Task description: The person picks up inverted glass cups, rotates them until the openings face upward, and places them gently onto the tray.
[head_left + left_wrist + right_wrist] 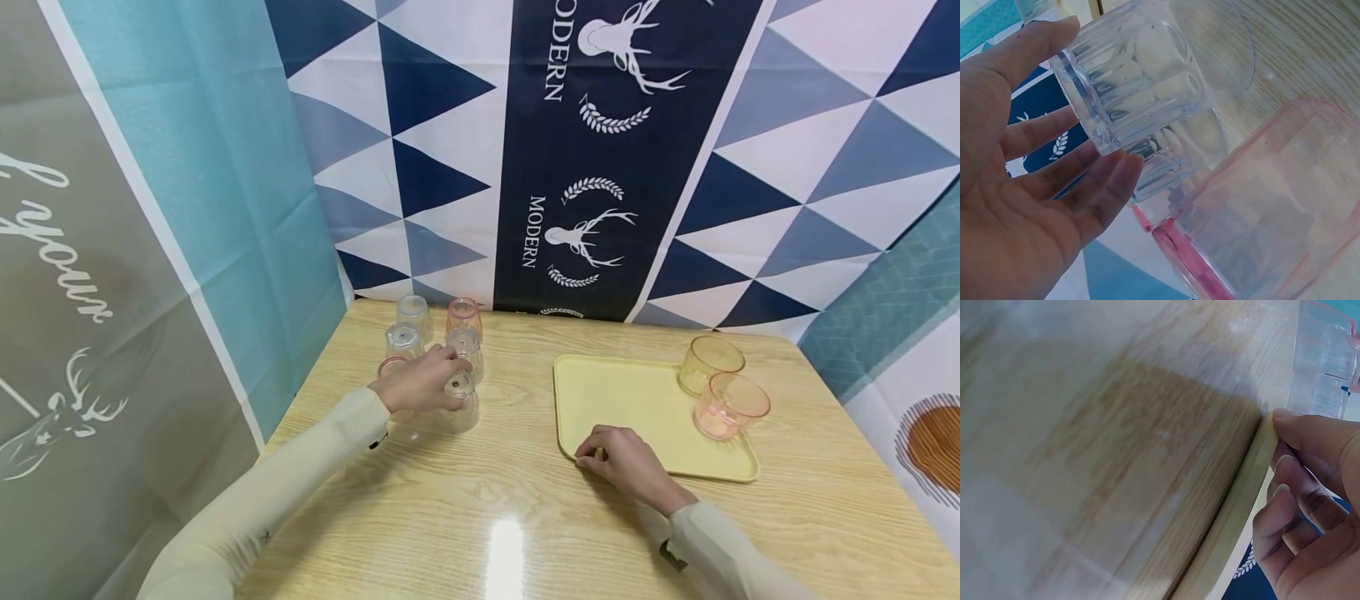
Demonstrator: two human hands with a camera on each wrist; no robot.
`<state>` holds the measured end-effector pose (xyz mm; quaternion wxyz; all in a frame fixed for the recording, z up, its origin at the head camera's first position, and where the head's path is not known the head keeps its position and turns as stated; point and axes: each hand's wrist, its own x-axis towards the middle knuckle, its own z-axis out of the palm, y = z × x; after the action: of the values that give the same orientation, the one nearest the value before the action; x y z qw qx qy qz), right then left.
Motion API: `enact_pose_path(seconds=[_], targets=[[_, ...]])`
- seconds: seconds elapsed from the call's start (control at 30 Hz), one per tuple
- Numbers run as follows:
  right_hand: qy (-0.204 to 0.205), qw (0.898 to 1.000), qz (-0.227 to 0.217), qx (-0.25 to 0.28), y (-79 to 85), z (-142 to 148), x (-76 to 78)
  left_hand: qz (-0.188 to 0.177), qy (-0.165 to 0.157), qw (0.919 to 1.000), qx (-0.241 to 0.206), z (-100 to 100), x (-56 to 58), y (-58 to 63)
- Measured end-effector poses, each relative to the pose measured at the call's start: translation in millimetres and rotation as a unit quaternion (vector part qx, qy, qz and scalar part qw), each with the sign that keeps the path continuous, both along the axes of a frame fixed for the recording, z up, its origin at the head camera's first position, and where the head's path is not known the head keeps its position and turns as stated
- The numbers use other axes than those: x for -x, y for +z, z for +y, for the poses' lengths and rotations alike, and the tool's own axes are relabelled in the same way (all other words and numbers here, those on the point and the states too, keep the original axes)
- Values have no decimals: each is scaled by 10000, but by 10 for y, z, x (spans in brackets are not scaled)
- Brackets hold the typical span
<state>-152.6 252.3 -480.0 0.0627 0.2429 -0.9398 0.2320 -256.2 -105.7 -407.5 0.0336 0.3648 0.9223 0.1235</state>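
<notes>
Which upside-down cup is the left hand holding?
The clear tumbler at the group's front right. The left hand holds this one's base between thumb and fingers; the front pink tumbler beside it and the others aren't gripped.

Both arms wear long, cream sleeves, the left sleeve point(288, 483) creased toward the elbow and the right sleeve point(712, 537) smoother. Each ends short of a bare hand, the left hand point(423, 382) and right hand point(626, 462). A small dark piece (too little shows to name it) peeks from under each cuff.
</notes>
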Motion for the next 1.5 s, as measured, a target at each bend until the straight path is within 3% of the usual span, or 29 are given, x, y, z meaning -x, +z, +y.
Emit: enact_pose_path(seconds=[0.37,0.87,1.27,1.5], targets=[[-9,10000,-63,43,12,-6,-4,-330,-21,9994,70,27,48,-10],[87,9999,-7,119,44,5,-16,-348,-301,9989,-87,46,58,4],[18,10000,-37,47,3,0,-8,-236,-285,9992,-119,16,58,13],[52,10000,37,55,24,-5,-12,-387,-182,9989,-193,9,39,48]])
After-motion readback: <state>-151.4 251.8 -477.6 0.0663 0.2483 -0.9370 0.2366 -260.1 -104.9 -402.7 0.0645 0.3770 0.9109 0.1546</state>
